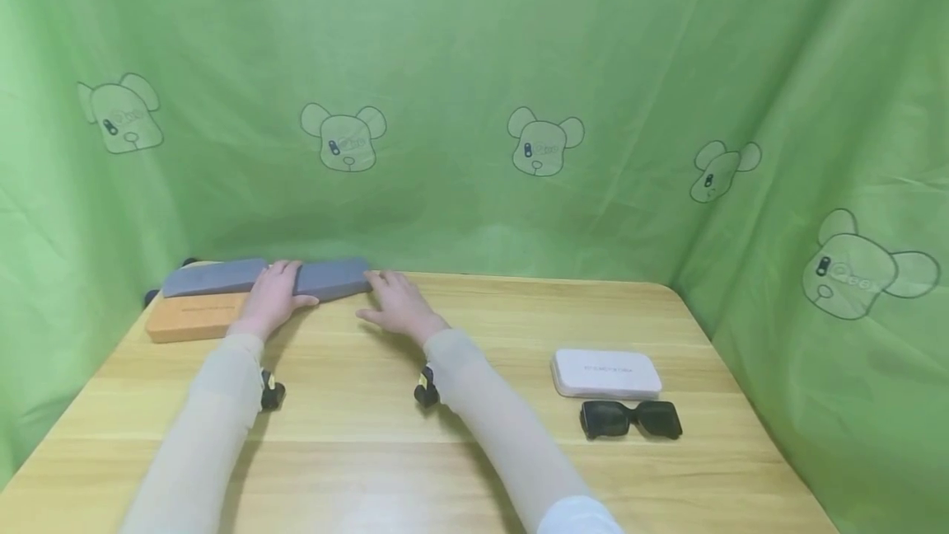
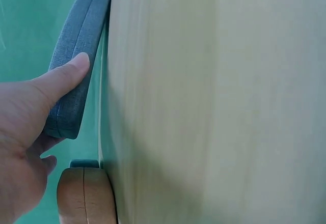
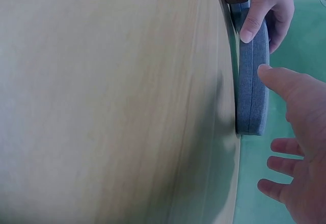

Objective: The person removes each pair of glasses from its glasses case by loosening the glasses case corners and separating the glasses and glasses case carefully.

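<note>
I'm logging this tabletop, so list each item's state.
Orange glasses case: closed.
Left blue-gray glasses case: looks closed.
Right blue-gray glasses case: closed, in the left hand's grip.
White glasses case: closed.
Black sunglasses: out of any case; whether folded is unclear.
Right hand: holding nothing.

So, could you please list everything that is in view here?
Table: one, light wood colour, under everything
Curtain: green, round the table; count unclear
Cartoon heads: five, dark outlines, on the curtain
Orange case: one, orange, back left
Grey cases: two, blue-grey, along the back left
Dark item: count unclear, black, mostly hidden, far left corner
White case: one, white, right side
Sunglasses: one pair, black, before the white case
Wrist cameras: two, black, one per wrist
Sleeves: two, pale, on both arms
Left hand: one, bare, gripping a grey case
Right hand: one, bare, near that case's end
</note>
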`<state>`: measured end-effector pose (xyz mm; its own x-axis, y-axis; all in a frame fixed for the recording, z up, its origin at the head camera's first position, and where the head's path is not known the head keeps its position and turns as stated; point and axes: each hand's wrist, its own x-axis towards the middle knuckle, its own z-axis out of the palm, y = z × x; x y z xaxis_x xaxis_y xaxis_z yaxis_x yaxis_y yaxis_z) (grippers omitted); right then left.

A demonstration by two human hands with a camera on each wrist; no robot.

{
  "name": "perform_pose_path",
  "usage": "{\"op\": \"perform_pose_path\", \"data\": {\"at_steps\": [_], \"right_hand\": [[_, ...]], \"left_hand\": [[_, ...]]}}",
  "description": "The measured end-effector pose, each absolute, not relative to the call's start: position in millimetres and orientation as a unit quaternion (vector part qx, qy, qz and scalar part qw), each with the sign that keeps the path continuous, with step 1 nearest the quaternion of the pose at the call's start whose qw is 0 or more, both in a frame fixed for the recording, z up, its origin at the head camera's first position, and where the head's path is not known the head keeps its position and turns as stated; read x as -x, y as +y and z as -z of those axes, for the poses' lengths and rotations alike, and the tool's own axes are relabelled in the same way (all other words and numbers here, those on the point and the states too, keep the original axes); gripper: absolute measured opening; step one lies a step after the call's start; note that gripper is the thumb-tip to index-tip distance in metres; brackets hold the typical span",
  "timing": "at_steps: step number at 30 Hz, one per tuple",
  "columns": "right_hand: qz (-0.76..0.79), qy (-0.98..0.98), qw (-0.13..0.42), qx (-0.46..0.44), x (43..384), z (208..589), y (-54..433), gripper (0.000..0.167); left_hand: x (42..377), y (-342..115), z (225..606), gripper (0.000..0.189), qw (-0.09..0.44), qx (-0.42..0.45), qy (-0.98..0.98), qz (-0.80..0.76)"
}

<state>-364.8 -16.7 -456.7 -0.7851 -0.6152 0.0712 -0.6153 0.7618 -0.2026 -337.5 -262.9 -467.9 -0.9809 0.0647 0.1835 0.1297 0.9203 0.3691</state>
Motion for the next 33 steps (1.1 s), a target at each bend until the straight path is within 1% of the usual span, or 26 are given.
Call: {"op": "perform_pose_path", "data": {"at_steps": [11, 21, 33], "right_hand": [[-0.126, -0.938, 0.003, -0.322, 363, 458, -18, 0.08], [-0.129, -0.935, 0.038, -0.329, 366, 459, -22, 0.082], [-0.147, -0.934, 0.065, -0.32, 366, 457, -20, 0.085]], "left_hand": [[329, -257, 462, 0.082, 0.077, 0.058, -0.974, 0.204], [316, -251, 452, 0.081, 0.104, 0.075, -0.97, 0.209], [302, -241, 445, 0.079, 0.134, 0.092, -0.962, 0.218]]}}
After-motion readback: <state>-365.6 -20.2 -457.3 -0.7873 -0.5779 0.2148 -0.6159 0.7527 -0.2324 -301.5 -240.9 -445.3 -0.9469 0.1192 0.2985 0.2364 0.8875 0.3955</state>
